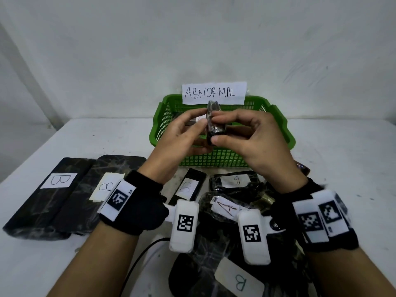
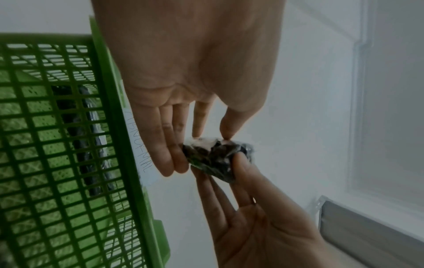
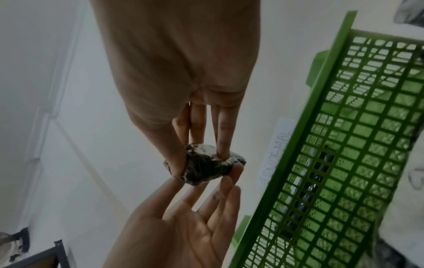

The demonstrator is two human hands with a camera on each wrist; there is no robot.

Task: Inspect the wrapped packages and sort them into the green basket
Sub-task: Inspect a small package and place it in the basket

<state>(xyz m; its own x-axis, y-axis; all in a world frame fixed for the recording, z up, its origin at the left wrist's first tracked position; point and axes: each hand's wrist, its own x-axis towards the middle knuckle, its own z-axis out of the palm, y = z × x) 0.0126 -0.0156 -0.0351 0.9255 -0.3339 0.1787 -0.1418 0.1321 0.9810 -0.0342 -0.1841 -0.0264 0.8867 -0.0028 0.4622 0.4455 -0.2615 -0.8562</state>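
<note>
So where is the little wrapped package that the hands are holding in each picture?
Head view: the small wrapped package sits in the middle, pinched between both hands in front of the green basket.
Left wrist view: package right of centre, between fingertips.
Right wrist view: package at the centre, between fingertips.
Shared landmark: the green basket, left edge in the left wrist view, right edge in the right wrist view.
</note>
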